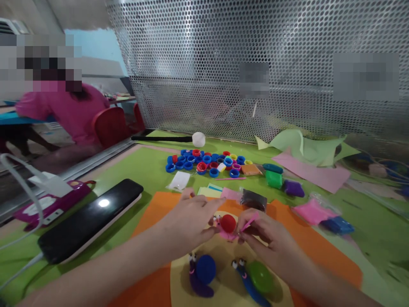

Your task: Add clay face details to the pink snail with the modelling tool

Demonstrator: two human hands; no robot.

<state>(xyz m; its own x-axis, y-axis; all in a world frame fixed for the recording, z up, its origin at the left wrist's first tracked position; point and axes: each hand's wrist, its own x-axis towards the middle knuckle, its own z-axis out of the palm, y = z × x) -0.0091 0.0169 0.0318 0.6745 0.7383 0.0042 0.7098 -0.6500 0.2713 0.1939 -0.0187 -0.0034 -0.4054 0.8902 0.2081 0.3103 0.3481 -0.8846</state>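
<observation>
A small pink clay snail [226, 235] with a red bottle-cap shell [228, 223] and googly eyes is between my hands, over the pale yellow sheet. My left hand [196, 215] closes on its head side with the thumb, index finger raised; the other fingertips are partly hidden. My right hand [266, 234] pinches a thin pink plastic clay tool [250, 221] by the snail's tail end. Nearer me lie a purple clay snail [200, 285] with a blue cap and a blue clay snail [251, 288] with a green cap, both with googly eyes.
Behind lie many bottle caps [207, 159], clay packets [274, 179] and a black clay packet [253, 199]. At left are a black power bank-like device [92, 221] and a purple power strip [57, 204]. A perforated metal panel [207, 76] stands behind; a person in pink [67, 106] sits far left.
</observation>
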